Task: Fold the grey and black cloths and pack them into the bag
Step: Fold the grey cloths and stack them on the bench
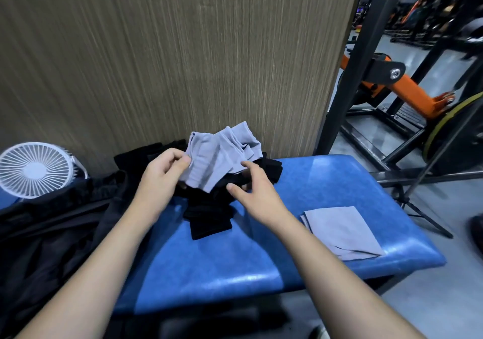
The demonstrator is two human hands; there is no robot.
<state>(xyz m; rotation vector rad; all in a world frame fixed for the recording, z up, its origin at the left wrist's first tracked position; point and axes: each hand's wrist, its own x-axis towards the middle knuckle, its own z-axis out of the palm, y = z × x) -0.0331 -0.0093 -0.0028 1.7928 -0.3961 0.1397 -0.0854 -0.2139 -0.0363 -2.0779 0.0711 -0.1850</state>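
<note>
A crumpled grey cloth (222, 151) lies on top of a heap of black cloths (209, 213) at the back of the blue padded bench (300, 189). My left hand (162, 174) pinches the grey cloth's left edge between thumb and fingers. My right hand (252, 189) is at its lower right edge, thumb and forefinger apart and touching the cloth. A second grey cloth (342, 231), folded flat, rests on the bench's right side. A black bag (52, 223) of dark fabric lies open at the left of the bench.
A white fan (36, 168) stands at the far left beside the bag. A wood-grain panel (170, 51) rises right behind the bench. Black and orange gym machine frames (392, 82) and a tripod leg (423, 218) stand to the right.
</note>
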